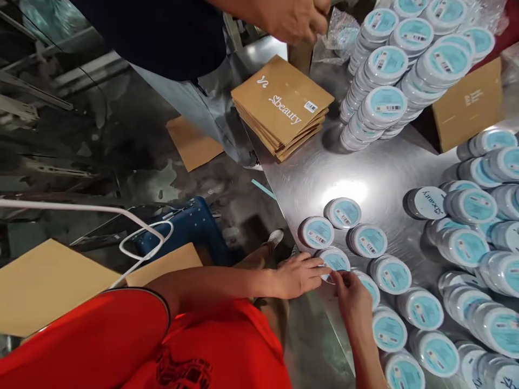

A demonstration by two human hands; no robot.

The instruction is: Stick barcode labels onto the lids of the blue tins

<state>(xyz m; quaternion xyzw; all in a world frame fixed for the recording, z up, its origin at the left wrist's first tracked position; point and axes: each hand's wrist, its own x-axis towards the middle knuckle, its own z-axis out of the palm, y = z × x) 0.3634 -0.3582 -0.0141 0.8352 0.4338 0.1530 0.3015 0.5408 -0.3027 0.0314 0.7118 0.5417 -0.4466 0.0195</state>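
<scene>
A round clear jar [337, 259] with a light blue label and a barcode on top stands near the metal table's edge, between my two hands. My left hand [298, 274] reaches in from the left with its fingers stretched out, and the fingertips touch the jar's top edge. On the near right side, my right hand [352, 294] is closed in a pinch against the same rim. Whatever is between its thumb and finger is too small to make out. Right beside it stands a similar labelled jar [368, 287], partly hidden by the hand.
Labelled jars [391, 274] stand in rows to the right, with stacked jars [383, 105] behind. Flat brown cardboard boxes [284, 102] are piled at the table's far left edge. A co-worker's hand [290, 19] is above them. A blue stool [194, 227] stands below.
</scene>
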